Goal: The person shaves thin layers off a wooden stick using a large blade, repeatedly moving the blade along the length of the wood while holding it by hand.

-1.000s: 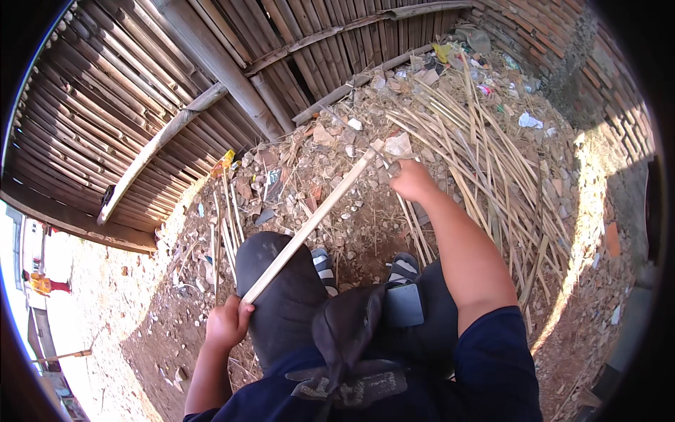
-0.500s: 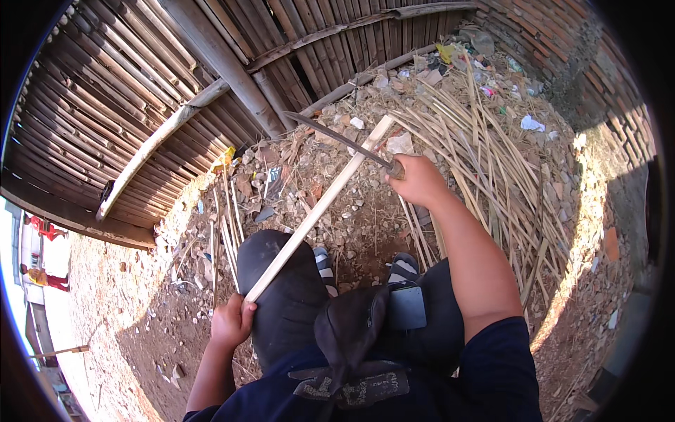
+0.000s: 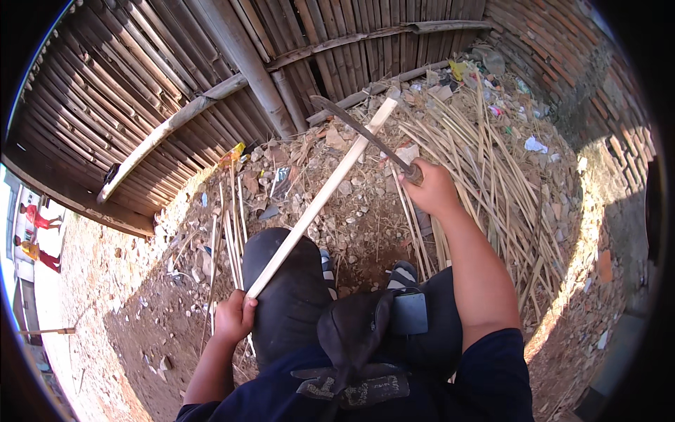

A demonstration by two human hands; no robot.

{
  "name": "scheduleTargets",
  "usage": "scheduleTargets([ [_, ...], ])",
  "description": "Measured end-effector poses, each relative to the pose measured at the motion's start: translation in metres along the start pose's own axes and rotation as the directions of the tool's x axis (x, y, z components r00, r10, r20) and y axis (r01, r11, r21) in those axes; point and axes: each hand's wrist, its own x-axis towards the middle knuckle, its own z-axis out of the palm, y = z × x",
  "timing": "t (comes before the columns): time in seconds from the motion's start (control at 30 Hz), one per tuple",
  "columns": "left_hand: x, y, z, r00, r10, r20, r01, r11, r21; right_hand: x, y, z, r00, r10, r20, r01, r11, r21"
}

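Apparently for steadiness, your left hand (image 3: pixel 235 318) clamps the near end of a pale, straight wooden strip (image 3: pixel 323 197) slanting over your black-clad knee (image 3: pixel 280 280), your right hand (image 3: pixel 431 188) gripping a dark-bladed metal knife (image 3: pixel 387 149) across it.

From the wearer's head, a wide fisheye looks steeply down over the navy T-shirt (image 3: pixel 485 376) and black trousers (image 3: pixel 285 320) onto rubble-strewn ground (image 3: pixel 351 211), left hand (image 3: pixel 234 316) and right hand (image 3: pixel 432 188) close below; bamboo wall (image 3: pixel 162 77) and brick wall (image 3: pixel 562 56) curve along its upper rim.
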Motion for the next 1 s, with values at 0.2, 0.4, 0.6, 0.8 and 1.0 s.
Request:
scheduleTargets([
  [0.2,-0.01,-0.017,0.007,0.985,-0.136,-0.103,0.118,0.979,-0.169,-0.006,0.004,-0.006,0.999,-0.005,-0.054,0.004,1.0,-0.009],
  [0.4,-0.025,-0.058,0.031,0.93,-0.298,-0.215,0.217,0.918,-0.332,-0.009,-0.001,-0.026,0.996,0.016,-0.093,-0.023,0.997,-0.076],
  [0.6,-0.068,-0.122,0.067,0.893,-0.369,-0.258,0.302,0.915,-0.267,-0.024,-0.031,-0.08,0.986,-0.057,-0.158,0.035,0.99,-0.137],
  [0.8,-0.137,-0.197,0.094,0.816,-0.57,-0.092,0.565,0.821,-0.077,-0.063,-0.024,-0.131,0.955,0.09,-0.284,-0.103,0.994,-0.029],
  [1.0,-0.183,-0.25,0.133,0.679,-0.726,-0.112,0.731,0.682,0.017,-0.168,0.077,-0.124,0.72,0.256,-0.645,-0.287,0.956,0.06],
])
